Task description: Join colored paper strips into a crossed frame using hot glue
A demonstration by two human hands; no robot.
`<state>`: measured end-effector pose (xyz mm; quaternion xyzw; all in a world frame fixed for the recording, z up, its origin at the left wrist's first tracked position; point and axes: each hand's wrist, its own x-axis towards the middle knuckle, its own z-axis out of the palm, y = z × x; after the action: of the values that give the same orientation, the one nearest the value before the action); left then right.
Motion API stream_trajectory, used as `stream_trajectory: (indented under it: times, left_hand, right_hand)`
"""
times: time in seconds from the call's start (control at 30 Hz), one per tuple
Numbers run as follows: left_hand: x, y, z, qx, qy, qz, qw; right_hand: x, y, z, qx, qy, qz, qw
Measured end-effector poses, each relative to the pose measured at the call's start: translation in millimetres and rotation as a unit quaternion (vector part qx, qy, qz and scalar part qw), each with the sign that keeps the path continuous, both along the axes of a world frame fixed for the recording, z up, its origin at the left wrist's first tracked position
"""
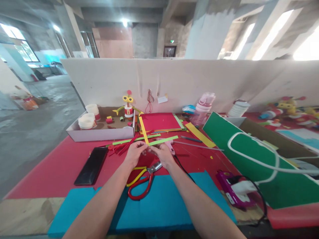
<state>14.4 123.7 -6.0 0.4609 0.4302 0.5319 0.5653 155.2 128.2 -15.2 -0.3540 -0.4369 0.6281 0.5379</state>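
Observation:
A yellow paper strip (143, 129) and a light green paper strip (164, 140) meet at their ends in a corner between my hands. My left hand (136, 153) pinches that corner, and the yellow strip points away from me. From the other side, my right hand (162, 154) closes its fingertips on the end of the green strip. Just below lie scissors with red handles (141, 197) and a tool with yellow handles (137, 179), partly covered by the scissors. A pink glue gun (170, 144) shows behind my right hand, mostly hidden by it.
A black phone (91, 166) lies left. Behind it, a white box (104, 134) holds paper cups and a toy figure (128, 109). Red sheets (159, 121), a pink bottle (203, 106), a green board (259, 166) with white cable, and a purple power strip (230, 189) surround the workspace.

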Motion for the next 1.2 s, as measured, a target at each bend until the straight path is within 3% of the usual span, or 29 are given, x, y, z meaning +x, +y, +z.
stream_trajectory:
  times: [0.17, 0.73, 0.97, 1.2]
  left_hand:
    - [-0.9, -1.0, 2.9, -0.038, -0.049, -0.004, 0.998]
    - [1.0, -1.0, -1.1, 0.006, 0.029, 0.003, 1.0]
    - [0.5, -2.4, 2.0, 0.003, 0.029, -0.007, 1.0]
    - [4.1, -1.7, -2.9, 0.026, 0.005, -0.023, 0.999]
  right_hand:
    - [3.9, 1.9, 1.0, -0.037, 0.05, 0.005, 0.998]
    - [-0.2, -1.0, -3.7, -0.057, 0.026, -0.003, 0.998]
    - [-0.4, -0.3, -3.3, -0.028, -0.014, -0.045, 0.998]
    - [0.2, 3.3, -2.8, -0.027, 0.014, -0.096, 0.995]
